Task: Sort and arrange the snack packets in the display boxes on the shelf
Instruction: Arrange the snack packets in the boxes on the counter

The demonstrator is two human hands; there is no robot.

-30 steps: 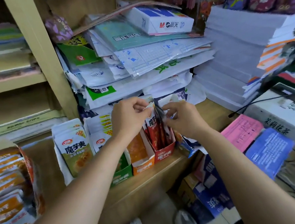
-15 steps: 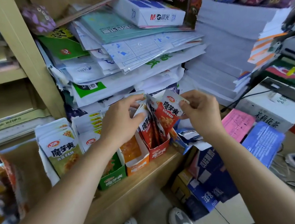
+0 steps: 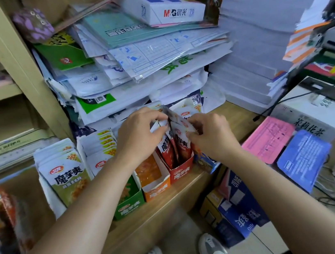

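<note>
Both grips work the red packets [image 3: 183,145] standing in the red display box [image 3: 181,170] on the shelf [image 3: 163,210].
The left grip [image 3: 139,135] pinches the packet tops from the left, and the right grip [image 3: 211,135] pinches them from the right. Left of the red box stand an orange box [image 3: 156,189] and a green box [image 3: 128,206], then a row of green-and-white packets [image 3: 67,173]. Bagged paper stacks [image 3: 132,67] are piled just behind.

Red packets [image 3: 166,148]: white tops, standing upright in the red display box [image 3: 180,169], tops pinched by the left hand [image 3: 139,135] and right hand [image 3: 211,135].
Orange packets [image 3: 148,170]: sitting low in the orange display box [image 3: 156,187], just left.
Green-and-white packets [image 3: 65,173]: two upright rows, the right one in the green display box [image 3: 128,205].
Boxes stand side by side on the wooden shelf [image 3: 153,213].
</note>
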